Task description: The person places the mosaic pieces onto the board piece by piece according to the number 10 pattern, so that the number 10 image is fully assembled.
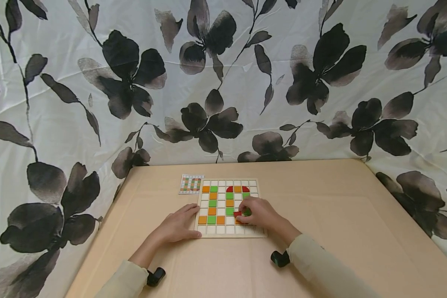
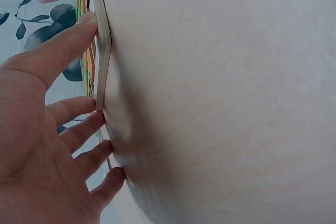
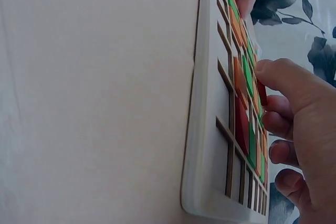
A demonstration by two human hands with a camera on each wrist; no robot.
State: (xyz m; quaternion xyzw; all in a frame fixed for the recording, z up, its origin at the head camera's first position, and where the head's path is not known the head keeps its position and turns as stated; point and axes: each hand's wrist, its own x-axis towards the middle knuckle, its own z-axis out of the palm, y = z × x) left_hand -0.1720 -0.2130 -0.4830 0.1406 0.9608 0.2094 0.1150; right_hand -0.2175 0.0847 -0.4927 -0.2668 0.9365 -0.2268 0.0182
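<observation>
A square grid board [image 1: 232,236] with a pale wooden frame lies on the table, its cells partly filled with orange, green and red tiles. Over its lower right part, my right hand [image 1: 261,213] pinches a small red tile [image 3: 262,93] between thumb and fingers. That hand covers some of the tiles beneath it. My left hand [image 1: 179,224] rests at the board's left edge; its thumb touches the near left corner and its fingers lie along the side, fairly straight. Two red tiles with rounded corners sit in the top row, beside an orange tile [image 1: 237,189].
A small printed card [image 1: 185,192] with a coloured grid pattern lies at the board's upper left, partly under or against its corner. The light wooden table [image 1: 320,198] extends on both sides. Behind it hangs a white cloth [image 1: 260,136] with dark flowers.
</observation>
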